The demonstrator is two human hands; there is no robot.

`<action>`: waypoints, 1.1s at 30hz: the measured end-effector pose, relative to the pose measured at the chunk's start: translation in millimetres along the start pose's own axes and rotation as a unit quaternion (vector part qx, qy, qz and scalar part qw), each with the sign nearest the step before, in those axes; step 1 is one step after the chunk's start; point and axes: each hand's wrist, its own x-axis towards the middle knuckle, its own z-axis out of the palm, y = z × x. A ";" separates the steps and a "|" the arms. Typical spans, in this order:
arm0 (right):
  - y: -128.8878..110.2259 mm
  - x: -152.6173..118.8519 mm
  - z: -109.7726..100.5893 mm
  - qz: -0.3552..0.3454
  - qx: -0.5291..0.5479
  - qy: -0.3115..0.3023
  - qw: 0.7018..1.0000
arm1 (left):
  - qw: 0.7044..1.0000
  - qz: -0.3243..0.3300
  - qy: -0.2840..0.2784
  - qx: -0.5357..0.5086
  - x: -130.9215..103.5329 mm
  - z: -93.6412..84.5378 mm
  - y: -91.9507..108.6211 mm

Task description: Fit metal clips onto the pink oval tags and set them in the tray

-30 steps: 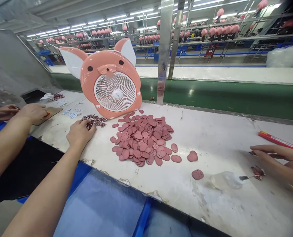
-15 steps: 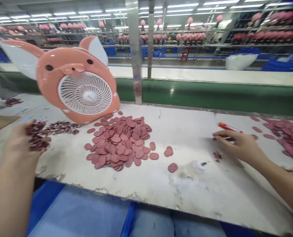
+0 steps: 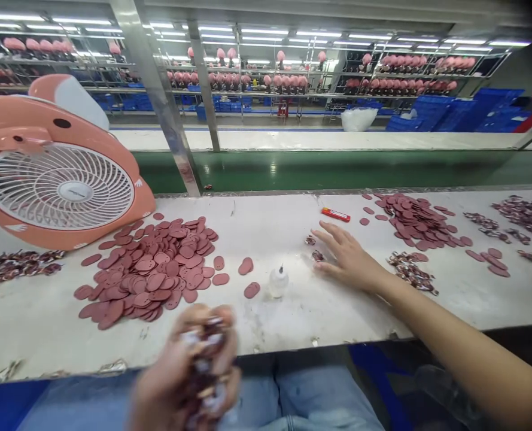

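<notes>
Left hand (image 3: 185, 368): closed around a handful of small parts (image 3: 209, 374), held at the table's (image 3: 266, 335) near edge.
Right hand (image 3: 350, 260): spread wide beside loose parts (image 3: 317, 255).
Red discs (image 3: 153, 275): piled beside the pink fan (image 3: 133, 158), left.
Bottle (image 3: 278, 282): placed between both hands.

Bright overhead tubes; left-side motion blur.
</notes>
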 end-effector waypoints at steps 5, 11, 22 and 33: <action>6.4 -17.2 -16.9 0.030 -0.009 0.104 0.994 | 0.860 0.262 -0.095 0.427 50.8 211.7 -26.9; 19.6 -45.1 -17.4 0.088 -0.006 0.176 0.980 | 0.716 0.276 -0.123 0.629 84.7 229.0 -69.2; 33.1 -10.3 -19.3 0.067 0.000 0.094 0.993 | 0.612 0.265 -0.138 0.732 84.2 222.0 -78.5; 31.0 129.5 15.8 0.037 -0.008 -0.009 0.999 | 0.623 0.290 -0.136 0.714 88.5 234.3 -78.5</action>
